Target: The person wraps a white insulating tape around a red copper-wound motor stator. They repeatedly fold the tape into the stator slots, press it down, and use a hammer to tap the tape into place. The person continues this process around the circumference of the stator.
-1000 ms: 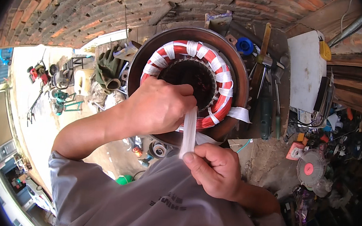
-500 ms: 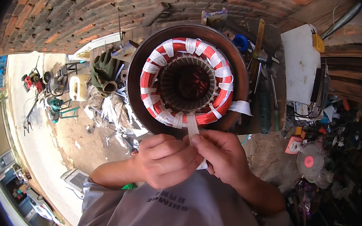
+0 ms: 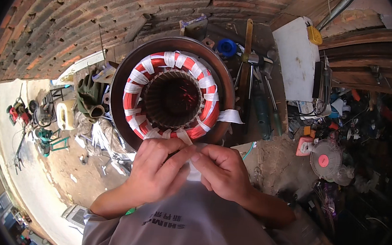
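The left hand (image 3: 160, 164) and right hand (image 3: 223, 172), fingers curled, pinch flat white tape (image 3: 194, 172) beside a ring-shaped red-wire coil (image 3: 130, 100).

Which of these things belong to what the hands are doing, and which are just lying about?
Part of the work:
- left hand and right hand, pinching white tape
- red wire winding, partly wrapped
- round metal housing around it

Apparently just lying about:
- green-handled screwdriver
- grey fan
- pale yellow jug
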`<control>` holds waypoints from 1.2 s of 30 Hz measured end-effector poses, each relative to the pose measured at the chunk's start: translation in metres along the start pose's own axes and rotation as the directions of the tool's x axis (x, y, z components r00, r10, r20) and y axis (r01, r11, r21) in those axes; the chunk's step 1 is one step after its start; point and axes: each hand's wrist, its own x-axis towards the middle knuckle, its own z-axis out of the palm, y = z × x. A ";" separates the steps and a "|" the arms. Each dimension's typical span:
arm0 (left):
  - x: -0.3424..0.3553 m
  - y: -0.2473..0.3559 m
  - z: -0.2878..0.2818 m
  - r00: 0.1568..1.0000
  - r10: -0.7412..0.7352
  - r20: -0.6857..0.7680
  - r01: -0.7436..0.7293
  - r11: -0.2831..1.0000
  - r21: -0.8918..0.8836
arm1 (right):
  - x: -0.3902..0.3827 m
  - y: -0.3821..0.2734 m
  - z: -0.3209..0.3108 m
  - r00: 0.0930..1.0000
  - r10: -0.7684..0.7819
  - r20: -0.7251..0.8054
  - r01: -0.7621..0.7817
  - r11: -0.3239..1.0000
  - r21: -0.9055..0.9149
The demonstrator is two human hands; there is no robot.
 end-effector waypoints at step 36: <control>-0.024 0.010 0.068 0.832 -0.035 -0.554 0.116 0.987 0.112 | 0.067 -0.055 -0.219 0.765 -0.584 -0.271 0.125 0.548 -0.827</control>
